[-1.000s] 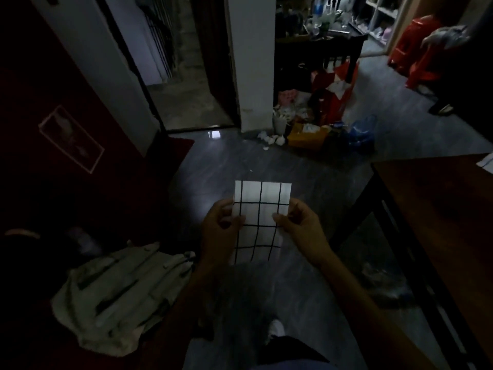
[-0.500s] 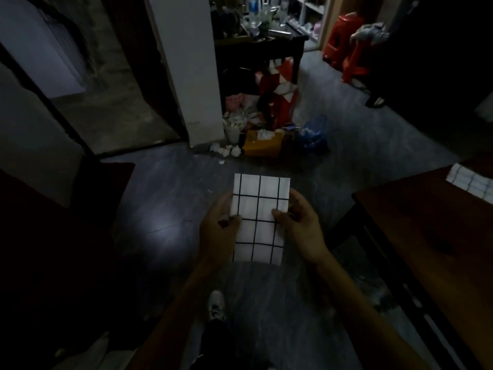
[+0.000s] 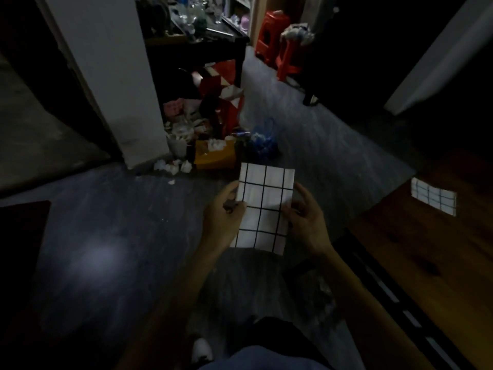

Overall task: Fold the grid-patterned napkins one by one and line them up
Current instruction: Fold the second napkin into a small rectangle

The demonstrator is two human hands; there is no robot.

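The person held a folded grid-patterned napkin [image 3: 262, 208] in the air over the dark floor [image 3: 112, 236], roughly at the middle of the view. The left hand [image 3: 222, 217] pinched its left edge, thumb on the front face, and the right hand [image 3: 306, 220] gripped its right edge the same way, so the two hands sat close together with only the napkin between them. A second folded napkin [image 3: 432, 198] lay flat on the wooden table [image 3: 426, 263] to the right, well apart from the hands. Farther off, a heap of clutter [image 3: 213, 140] sat at the foot of a white pillar [image 3: 112, 76], and red stools [image 3: 280, 46] stood at the far right.
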